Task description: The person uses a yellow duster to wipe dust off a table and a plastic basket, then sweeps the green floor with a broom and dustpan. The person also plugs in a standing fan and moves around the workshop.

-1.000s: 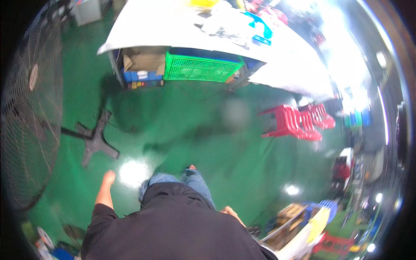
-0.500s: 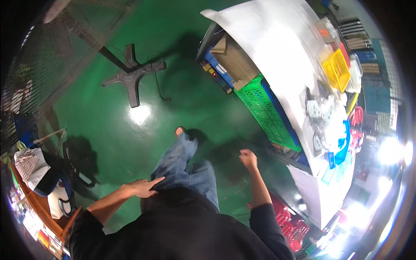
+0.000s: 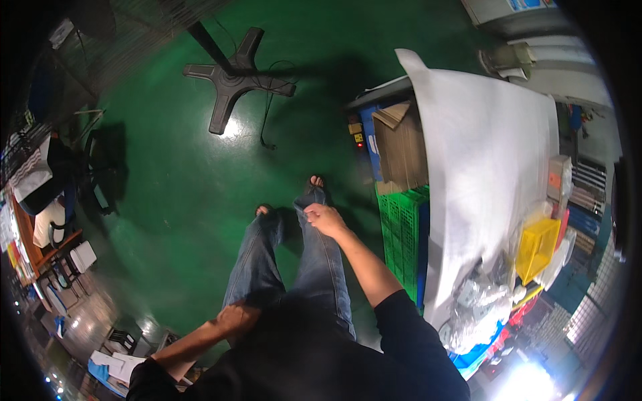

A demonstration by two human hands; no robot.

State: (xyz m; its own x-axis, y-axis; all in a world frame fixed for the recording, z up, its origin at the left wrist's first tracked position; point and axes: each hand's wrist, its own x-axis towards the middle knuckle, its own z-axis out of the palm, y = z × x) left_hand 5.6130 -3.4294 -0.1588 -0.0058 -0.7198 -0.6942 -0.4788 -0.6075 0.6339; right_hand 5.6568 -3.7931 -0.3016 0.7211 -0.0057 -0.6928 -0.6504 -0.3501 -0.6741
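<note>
My right hand [image 3: 324, 219] hangs in front of me, above the right leg of my blue jeans [image 3: 251, 260]. Its fingers are curled in, and nothing shows in them. At my left hip, my left hand [image 3: 239, 317] rests by the top of the jeans, close to the hem of my black shirt [image 3: 321, 361]. Shadow and cloth hide most of its fingers, so its grip is unclear. Both feet, in open footwear, stand on the green floor [image 3: 174, 174].
A table with a white cover [image 3: 491, 147] runs along my right, a yellow basket [image 3: 537, 250] and clear plastic bags [image 3: 478, 304] on it. Beside it are a green crate [image 3: 400, 230] and cardboard [image 3: 404, 150]. Ahead stands a four-legged fan base [image 3: 231, 83] with a loose cord.
I have moved and the view has turned: the fan base and table lie farther right. My right hand has swung inward over my leg. My left hand has dropped lower by the hip.
</note>
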